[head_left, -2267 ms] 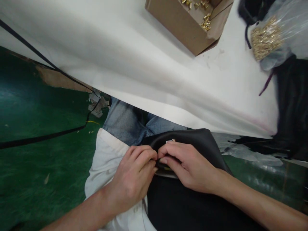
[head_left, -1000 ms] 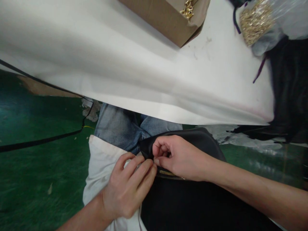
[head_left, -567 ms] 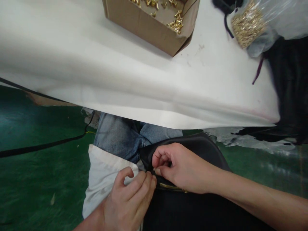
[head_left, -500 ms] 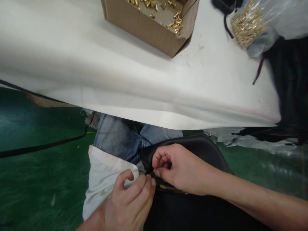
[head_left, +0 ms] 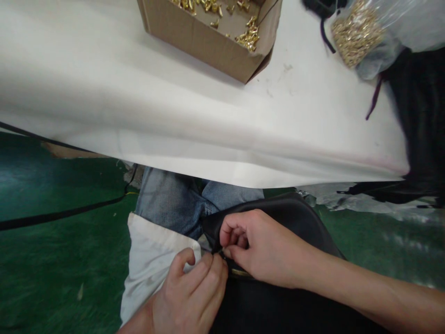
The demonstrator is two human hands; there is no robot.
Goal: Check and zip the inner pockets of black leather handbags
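Observation:
A black leather bag point(head_left: 295, 215) lies on my lap, below the white table edge. A gold zipper point(head_left: 239, 272) runs along its top. My right hand point(head_left: 260, 248) is closed in a pinch at the zipper's left end. My left hand point(head_left: 189, 297) is curled beside it, fingers pressed on the bag's corner, touching the right hand's fingertips. What the fingertips pinch is too small to make out.
A white table point(head_left: 174, 106) spans the upper view. On it stand a cardboard box point(head_left: 208, 35) with several gold metal parts and a clear plastic bag point(head_left: 361, 37) of gold parts. Black material point(head_left: 420, 125) lies at the right. The green floor point(head_left: 52, 260) shows at the left, crossed by a black strap point(head_left: 59, 214).
Both hands stay pinched at the bag's zipper end and have shifted slightly lower. The view tilted, so more of the cardboard box shows at the top.

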